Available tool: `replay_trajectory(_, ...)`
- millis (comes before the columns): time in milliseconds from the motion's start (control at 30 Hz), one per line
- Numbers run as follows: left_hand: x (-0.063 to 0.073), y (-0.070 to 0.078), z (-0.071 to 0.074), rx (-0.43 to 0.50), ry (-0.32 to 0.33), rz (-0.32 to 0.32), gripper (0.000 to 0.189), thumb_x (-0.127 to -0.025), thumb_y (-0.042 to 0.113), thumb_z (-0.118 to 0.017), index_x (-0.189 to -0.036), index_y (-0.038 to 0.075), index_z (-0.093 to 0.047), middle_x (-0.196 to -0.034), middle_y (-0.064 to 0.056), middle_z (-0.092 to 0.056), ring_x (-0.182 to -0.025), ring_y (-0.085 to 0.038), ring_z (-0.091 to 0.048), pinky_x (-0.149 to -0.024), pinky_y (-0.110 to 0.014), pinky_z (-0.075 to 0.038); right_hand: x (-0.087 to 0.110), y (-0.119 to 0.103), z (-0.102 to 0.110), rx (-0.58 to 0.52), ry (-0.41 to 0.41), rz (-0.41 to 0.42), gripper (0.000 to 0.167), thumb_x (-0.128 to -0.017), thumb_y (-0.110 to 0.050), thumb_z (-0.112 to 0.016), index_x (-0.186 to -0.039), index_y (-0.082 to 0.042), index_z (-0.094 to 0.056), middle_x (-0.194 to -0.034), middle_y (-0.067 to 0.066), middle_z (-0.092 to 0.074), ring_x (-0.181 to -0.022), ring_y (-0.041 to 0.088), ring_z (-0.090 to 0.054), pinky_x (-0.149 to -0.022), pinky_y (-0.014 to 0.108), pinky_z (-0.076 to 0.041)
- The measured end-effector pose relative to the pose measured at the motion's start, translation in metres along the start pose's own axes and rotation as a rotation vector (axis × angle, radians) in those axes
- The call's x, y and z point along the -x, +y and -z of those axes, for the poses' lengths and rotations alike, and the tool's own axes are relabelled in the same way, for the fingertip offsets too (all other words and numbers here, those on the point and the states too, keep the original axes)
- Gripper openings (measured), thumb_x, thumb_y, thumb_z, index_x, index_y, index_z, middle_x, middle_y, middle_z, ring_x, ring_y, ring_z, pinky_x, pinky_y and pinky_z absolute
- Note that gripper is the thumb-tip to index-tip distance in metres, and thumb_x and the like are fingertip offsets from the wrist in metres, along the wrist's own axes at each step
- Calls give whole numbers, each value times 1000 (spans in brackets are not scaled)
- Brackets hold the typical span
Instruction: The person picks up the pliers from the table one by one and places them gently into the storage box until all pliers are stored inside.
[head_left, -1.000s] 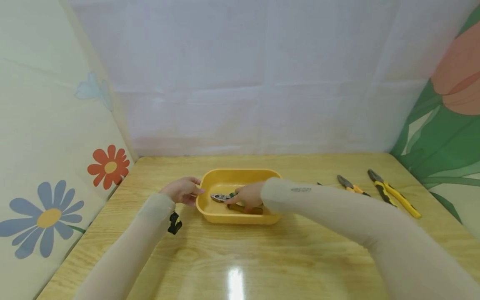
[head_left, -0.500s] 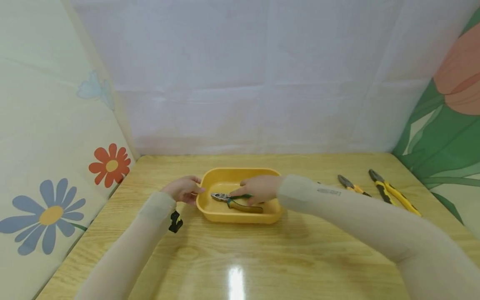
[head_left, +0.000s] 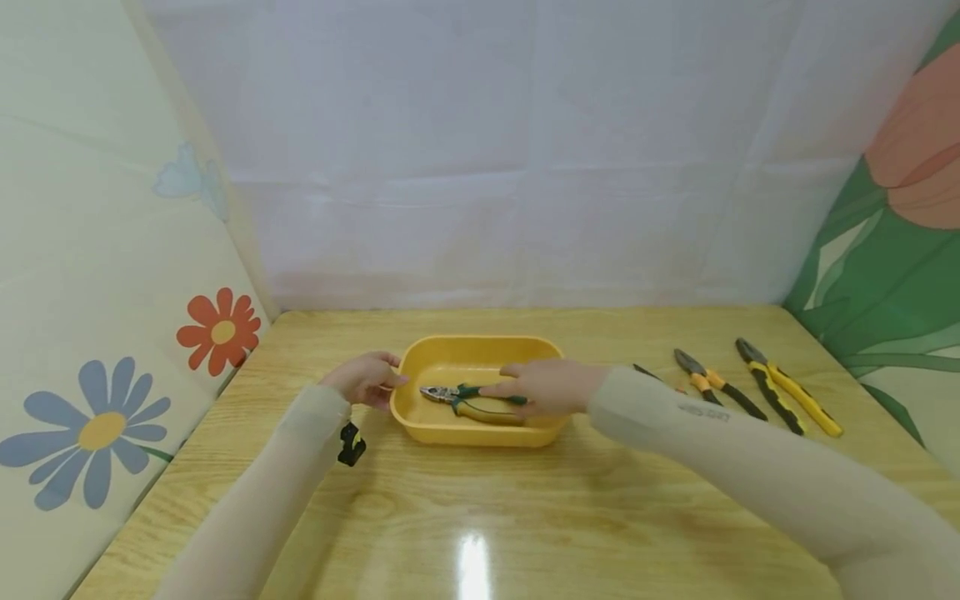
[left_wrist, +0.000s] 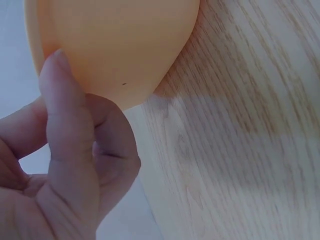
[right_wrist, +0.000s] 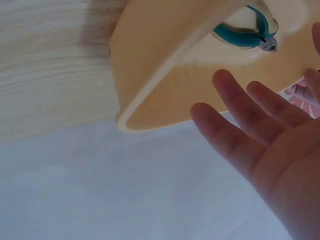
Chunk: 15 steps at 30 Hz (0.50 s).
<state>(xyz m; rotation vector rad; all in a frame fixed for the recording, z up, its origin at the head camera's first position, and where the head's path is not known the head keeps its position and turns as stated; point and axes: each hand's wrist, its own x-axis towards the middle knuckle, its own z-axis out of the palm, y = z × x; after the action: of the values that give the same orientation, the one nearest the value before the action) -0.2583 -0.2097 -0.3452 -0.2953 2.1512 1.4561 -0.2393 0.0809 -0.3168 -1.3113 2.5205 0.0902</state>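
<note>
A yellow plastic bin (head_left: 477, 436) stands on the wooden table, long side toward me. My left hand (head_left: 365, 381) grips its left end; in the left wrist view the thumb (left_wrist: 67, 95) lies along the bin wall (left_wrist: 125, 45) near the rim, with other fingers curled beside it. Inside the bin lie combination pliers (head_left: 444, 394) with green and tan handles, spread apart, jaw end to the left. My right hand (head_left: 553, 385) is over the right part of the bin, overlapping the handle ends. In the right wrist view its fingers (right_wrist: 235, 100) are extended and apart, away from the pliers (right_wrist: 240, 37).
Right of the bin lie orange-and-black pliers (head_left: 708, 379) and yellow-and-black pliers (head_left: 787, 385). A dark tool tip (head_left: 647, 371) shows behind the right sleeve. A small black and yellow object (head_left: 351, 444) sits by the left wrist. A white backdrop (head_left: 480, 167) rises behind the table.
My right hand has let go of the pliers and drawn back to the right, uncovering their handles. The pliers stay in the bin. My left hand keeps its place on the bin.
</note>
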Motion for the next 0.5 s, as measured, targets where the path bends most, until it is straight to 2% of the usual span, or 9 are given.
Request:
replay_trajectory(233, 1, -1, 0, -5, 2, 1, 27, -100, 1, -49, -125, -3, -40, -100, -17, -54, -67, -16, -59, -58, -22, -55, 10, 4, -8, -52, 57, -23, 57, -98, -25, -61, -150, -21, -39, -148, 22, -37, -123, 39, -51, -99, 53, -45)
replay_trajectory(500, 1, -1, 2, -12, 0, 2, 29, -99, 2, -51, -126, -1, -39, -98, -16, -55, -64, -15, -58, -57, -22, -54, 21, 11, -15, -48, 106, -20, 61, -96, -28, -63, -150, -19, -38, -148, 24, -38, -127, 42, -46, -100, 58, -42)
